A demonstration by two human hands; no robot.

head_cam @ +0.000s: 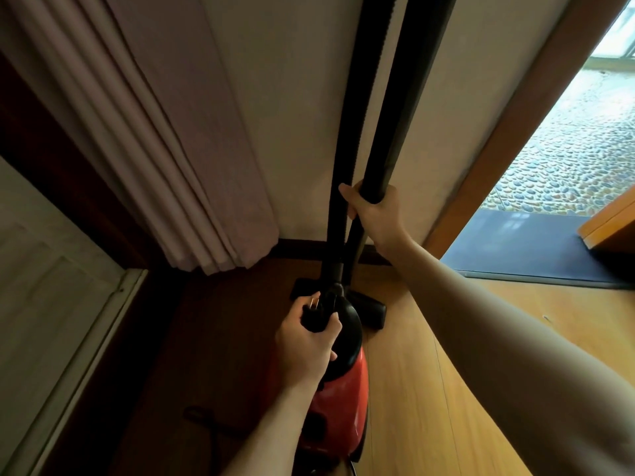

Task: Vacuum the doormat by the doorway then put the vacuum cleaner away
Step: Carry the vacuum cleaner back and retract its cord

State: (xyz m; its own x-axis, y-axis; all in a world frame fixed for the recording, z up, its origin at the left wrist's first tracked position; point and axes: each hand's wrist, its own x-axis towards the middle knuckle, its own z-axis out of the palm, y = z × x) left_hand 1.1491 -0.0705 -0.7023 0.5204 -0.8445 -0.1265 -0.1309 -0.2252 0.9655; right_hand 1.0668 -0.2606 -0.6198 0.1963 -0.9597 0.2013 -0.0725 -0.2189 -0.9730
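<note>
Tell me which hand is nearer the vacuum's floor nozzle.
Left. The left hand, holding the plug, is low down just beside the floor nozzle; the right hand grips the black tube well above it.

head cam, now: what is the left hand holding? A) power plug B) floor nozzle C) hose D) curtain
A: the left hand grips the black power plug, prongs up, above the red vacuum cleaner; the right hand holds the wand.
</note>
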